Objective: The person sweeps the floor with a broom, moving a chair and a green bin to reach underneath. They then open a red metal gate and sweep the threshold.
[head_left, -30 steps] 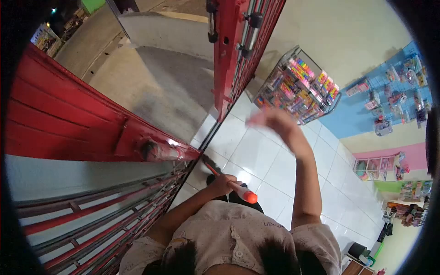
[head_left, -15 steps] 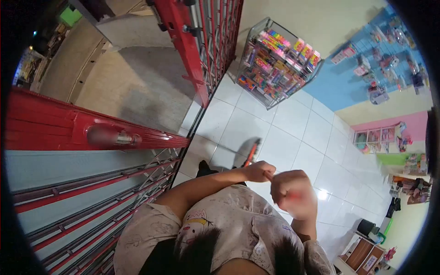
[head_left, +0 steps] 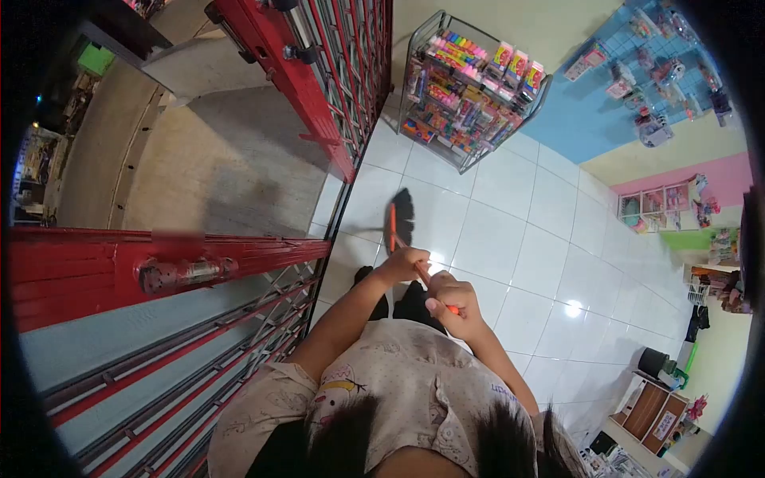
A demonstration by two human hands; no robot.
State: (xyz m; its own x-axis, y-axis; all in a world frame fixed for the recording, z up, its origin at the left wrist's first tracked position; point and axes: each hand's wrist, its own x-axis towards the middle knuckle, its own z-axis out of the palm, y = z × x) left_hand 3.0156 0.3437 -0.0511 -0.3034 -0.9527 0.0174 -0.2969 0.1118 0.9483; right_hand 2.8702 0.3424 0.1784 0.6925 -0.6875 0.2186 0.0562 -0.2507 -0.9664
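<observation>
A broom with an orange head edge and dark bristles (head_left: 405, 217) rests on the white tiled floor, ahead of my feet. Its handle runs back toward my body through both hands. My left hand (head_left: 404, 263) is wrapped round the handle in front of my waist. Just to the right and nearer my body, my right hand (head_left: 454, 303) grips the upper end, where an orange tip shows beside the thumb.
Red folding metal gates (head_left: 319, 95) stand open at the left, with a floor track (head_left: 344, 209) and a concrete ramp (head_left: 239, 151) beyond. A wire rack of colourful goods (head_left: 470, 95) stands ahead. Wall displays (head_left: 653, 80) and a brown cabinet (head_left: 647, 414) are at the right.
Both hands have moved left, and my right hand is now in clear view. The broom head has swung forward and left, showing its dark bristles. The view has shifted slightly.
</observation>
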